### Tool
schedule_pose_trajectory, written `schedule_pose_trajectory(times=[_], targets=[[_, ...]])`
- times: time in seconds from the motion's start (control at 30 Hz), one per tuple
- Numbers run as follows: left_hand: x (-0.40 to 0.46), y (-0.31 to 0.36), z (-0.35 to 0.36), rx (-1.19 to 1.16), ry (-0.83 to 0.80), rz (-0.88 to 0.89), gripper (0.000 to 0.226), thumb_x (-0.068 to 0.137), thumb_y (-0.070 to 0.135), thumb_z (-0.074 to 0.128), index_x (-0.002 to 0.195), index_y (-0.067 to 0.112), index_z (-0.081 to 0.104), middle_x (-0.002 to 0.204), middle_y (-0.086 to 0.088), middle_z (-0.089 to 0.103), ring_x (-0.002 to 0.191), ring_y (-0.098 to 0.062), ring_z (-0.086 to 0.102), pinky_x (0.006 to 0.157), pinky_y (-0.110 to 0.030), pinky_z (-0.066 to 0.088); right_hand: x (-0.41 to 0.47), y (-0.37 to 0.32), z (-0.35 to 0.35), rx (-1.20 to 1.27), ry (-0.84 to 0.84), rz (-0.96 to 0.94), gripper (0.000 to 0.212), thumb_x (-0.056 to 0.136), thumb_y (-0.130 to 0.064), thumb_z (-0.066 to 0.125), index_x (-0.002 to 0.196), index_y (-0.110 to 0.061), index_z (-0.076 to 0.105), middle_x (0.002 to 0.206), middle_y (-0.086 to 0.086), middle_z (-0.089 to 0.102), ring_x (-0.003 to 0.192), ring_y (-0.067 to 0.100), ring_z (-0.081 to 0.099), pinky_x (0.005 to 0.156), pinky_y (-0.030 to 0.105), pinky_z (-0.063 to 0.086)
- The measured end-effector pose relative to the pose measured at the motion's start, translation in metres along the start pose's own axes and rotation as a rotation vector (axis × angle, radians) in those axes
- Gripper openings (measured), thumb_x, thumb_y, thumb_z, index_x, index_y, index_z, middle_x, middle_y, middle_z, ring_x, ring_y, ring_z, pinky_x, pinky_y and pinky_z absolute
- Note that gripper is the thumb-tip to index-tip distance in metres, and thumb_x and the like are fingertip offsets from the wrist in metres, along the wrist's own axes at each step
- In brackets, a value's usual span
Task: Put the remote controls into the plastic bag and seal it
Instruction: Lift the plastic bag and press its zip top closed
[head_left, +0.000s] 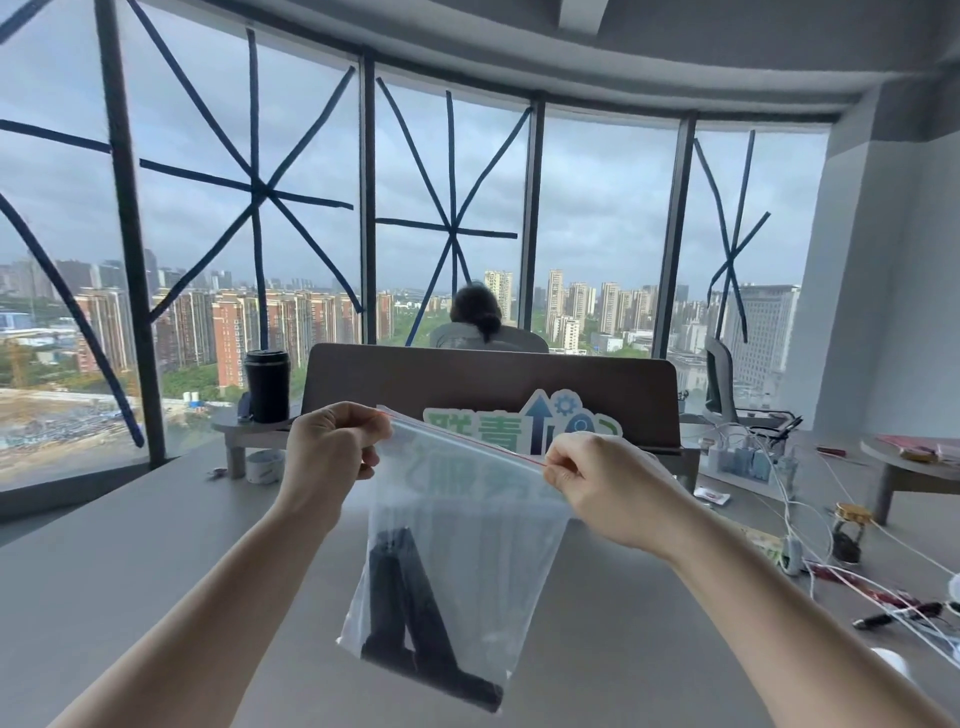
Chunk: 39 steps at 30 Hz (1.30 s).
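Observation:
A clear plastic bag (483, 525) with a red zip strip along its top hangs in the air above the grey table (156, 571). Black remote controls (415, 618) lie inside it, leaning together at the bottom left. My left hand (332, 452) pinches the left end of the zip strip. My right hand (597, 483) pinches the strip at its right end. The strip is stretched taut between both hands, sloping down to the right.
A black tumbler (267, 384) stands on a low riser at the back left. White cables (810, 519), a power strip, a small jar (849, 535) and pens lie at the right. A brown divider (467, 379) with a green sign crosses the back; a person sits behind it.

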<state>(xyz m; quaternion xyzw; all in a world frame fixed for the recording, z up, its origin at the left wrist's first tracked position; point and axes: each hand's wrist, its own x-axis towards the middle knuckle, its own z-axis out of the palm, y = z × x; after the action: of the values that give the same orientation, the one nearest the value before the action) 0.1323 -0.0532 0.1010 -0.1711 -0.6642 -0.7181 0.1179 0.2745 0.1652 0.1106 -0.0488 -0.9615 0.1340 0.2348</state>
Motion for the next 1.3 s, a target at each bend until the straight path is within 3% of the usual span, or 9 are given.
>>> schedule_pose_trajectory(times=[0.17,0.33,0.47,0.7,0.83,1.03,1.1,1.2,1.3], targets=[[0.007,-0.009,-0.017,-0.018,0.004,0.008,0.014,0.074,-0.004,0.063,0.065,0.005,0.069,0.046,-0.001,0.053,0.04,-0.012,0.043,0.041,-0.021,0.035,0.009,-0.006,0.003,0.029,0.012,0.006,0.026,0.094,-0.039,0.054,0.073,-0.022,0.058,0.064,-0.008,0.054,0.064,0.018,0.053,0.063,0.036,0.044],[0.02,-0.02,-0.038,-0.037,0.047,-0.014,0.015,0.076,-0.001,0.064,0.066,0.009,0.069,0.051,-0.001,0.057,0.041,-0.009,0.049,0.044,-0.023,0.041,0.024,-0.027,0.012,-0.03,0.104,-0.025,0.037,0.091,-0.044,0.06,0.068,-0.014,0.061,0.053,-0.006,0.05,0.052,0.018,0.047,0.059,0.035,0.045],[0.045,-0.043,-0.059,-0.047,0.095,-0.066,0.015,0.079,0.002,0.063,0.07,0.012,0.068,0.054,0.001,0.061,0.041,-0.009,0.054,0.045,-0.023,0.044,0.059,-0.043,0.041,-0.042,0.129,-0.039,0.042,0.09,-0.046,0.06,0.066,-0.012,0.057,0.052,-0.005,0.049,0.058,0.021,0.053,0.062,0.037,0.048],[0.14,-0.086,-0.102,-0.066,0.161,-0.152,0.028,0.085,-0.004,0.053,0.069,0.016,0.065,0.072,-0.004,0.066,0.043,-0.01,0.064,0.04,-0.017,0.048,0.182,-0.076,0.12,0.181,0.221,-0.037,0.031,0.087,-0.035,0.068,0.066,-0.013,0.064,0.058,0.001,0.066,0.061,0.026,0.063,0.068,0.041,0.057],[0.175,-0.108,-0.125,-0.215,0.245,-0.16,0.019,0.086,-0.001,0.058,0.075,0.013,0.065,0.076,-0.009,0.069,0.055,-0.011,0.069,0.052,-0.019,0.055,0.215,-0.102,0.151,0.351,0.28,-0.047,0.024,0.085,-0.029,0.072,0.07,-0.012,0.072,0.06,0.0,0.071,0.061,0.019,0.066,0.067,0.033,0.056],[0.16,-0.19,-0.159,-0.198,0.282,-0.239,0.012,0.087,0.003,0.059,0.078,0.008,0.066,0.078,-0.014,0.066,0.075,-0.023,0.065,0.077,-0.028,0.058,0.174,-0.101,0.235,0.429,0.05,-0.028,0.026,0.082,-0.034,0.074,0.063,-0.018,0.064,0.058,-0.003,0.068,0.053,0.013,0.056,0.056,0.029,0.046],[0.14,-0.212,-0.168,-0.161,0.286,-0.269,0.013,0.087,0.002,0.058,0.078,0.007,0.065,0.075,-0.013,0.064,0.072,-0.021,0.062,0.079,-0.028,0.056,0.15,-0.102,0.259,0.453,-0.104,-0.015,0.027,0.081,-0.034,0.074,0.063,-0.017,0.062,0.056,0.0,0.068,0.052,0.011,0.054,0.057,0.029,0.046],[0.1,-0.234,-0.177,-0.084,0.262,-0.305,0.012,0.089,0.003,0.054,0.093,0.001,0.065,0.074,-0.012,0.06,0.067,-0.018,0.056,0.074,-0.026,0.049,0.116,-0.101,0.278,0.459,-0.295,-0.025,0.026,0.079,-0.033,0.075,0.069,-0.011,0.066,0.057,0.002,0.069,0.051,0.007,0.055,0.061,0.028,0.048],[0.067,-0.242,-0.189,0.063,0.233,-0.357,0.018,0.087,0.007,0.055,0.098,0.008,0.068,0.076,-0.01,0.062,0.071,-0.022,0.054,0.069,-0.029,0.044,0.089,-0.1,0.268,0.514,-0.465,0.005,0.02,0.084,-0.031,0.071,0.079,-0.012,0.07,0.068,0.008,0.076,0.049,0.002,0.055,0.054,0.021,0.044]])
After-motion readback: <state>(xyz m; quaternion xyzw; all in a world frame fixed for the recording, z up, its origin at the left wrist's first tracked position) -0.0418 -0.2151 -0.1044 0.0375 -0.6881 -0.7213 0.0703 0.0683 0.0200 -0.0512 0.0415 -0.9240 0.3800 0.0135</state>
